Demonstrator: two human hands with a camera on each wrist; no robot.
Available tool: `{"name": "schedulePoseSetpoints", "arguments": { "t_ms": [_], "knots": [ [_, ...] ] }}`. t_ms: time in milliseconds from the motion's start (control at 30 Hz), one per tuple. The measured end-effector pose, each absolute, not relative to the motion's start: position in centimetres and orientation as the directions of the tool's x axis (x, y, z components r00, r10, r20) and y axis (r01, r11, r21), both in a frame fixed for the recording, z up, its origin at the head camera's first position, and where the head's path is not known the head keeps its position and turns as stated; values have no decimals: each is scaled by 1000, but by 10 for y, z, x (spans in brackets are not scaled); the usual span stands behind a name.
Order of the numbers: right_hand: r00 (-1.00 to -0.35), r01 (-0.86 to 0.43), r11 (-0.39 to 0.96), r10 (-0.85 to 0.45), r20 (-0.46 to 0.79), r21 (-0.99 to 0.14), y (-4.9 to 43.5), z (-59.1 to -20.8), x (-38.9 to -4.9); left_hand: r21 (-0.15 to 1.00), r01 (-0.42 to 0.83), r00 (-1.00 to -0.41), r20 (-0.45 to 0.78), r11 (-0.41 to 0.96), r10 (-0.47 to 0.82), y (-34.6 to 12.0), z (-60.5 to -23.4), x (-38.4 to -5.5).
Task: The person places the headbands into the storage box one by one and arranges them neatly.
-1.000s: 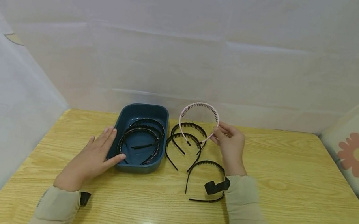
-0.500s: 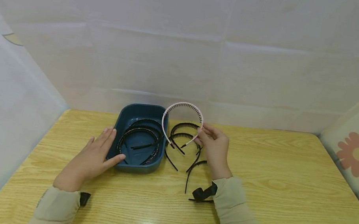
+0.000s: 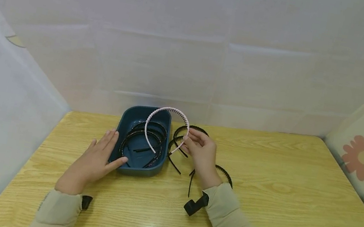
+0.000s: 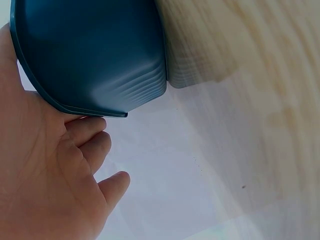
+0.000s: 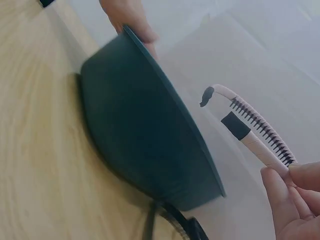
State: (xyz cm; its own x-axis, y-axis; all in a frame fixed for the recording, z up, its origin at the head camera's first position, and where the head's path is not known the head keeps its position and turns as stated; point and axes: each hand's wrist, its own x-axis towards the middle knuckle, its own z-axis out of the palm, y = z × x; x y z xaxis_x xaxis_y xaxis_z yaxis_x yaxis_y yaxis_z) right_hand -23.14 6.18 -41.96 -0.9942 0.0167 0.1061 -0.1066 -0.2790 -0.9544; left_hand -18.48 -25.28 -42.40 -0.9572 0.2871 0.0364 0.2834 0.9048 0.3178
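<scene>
My right hand [image 3: 200,152] pinches one side of a pale pink toothed headband [image 3: 170,109] between thumb and fingers. In the head view its loop overlaps the right part of a dark blue plastic basin [image 3: 137,171]. Black tips on the headband's ends show in the right wrist view, above the basin's rim [image 5: 172,97]. My left hand [image 3: 94,161] rests with fingers extended along the basin's left rim, thumb over the front edge. Several dark headbands [image 3: 143,133] lie inside the basin.
Black headbands [image 3: 173,164] lie on the wooden table [image 3: 282,188] just right of the basin, partly hidden by my right hand. Another black headband [image 3: 226,173] sits nearer, under my right wrist. A pale sheet [image 3: 164,45] hangs behind the table.
My right hand has carried the pink headband leftward, from above the black headbands on the table to over the basin's right part. The left hand has stayed on the basin.
</scene>
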Motion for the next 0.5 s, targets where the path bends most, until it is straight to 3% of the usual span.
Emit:
{"name": "schedulePoseSetpoints", "arguments": {
  "t_ms": [500],
  "knots": [
    [-987, -123, -246, -68, 144, -961, 20, -427, -222, 325, 290, -956, 49, 900, 290, -250, -425, -186]
  ]
}}
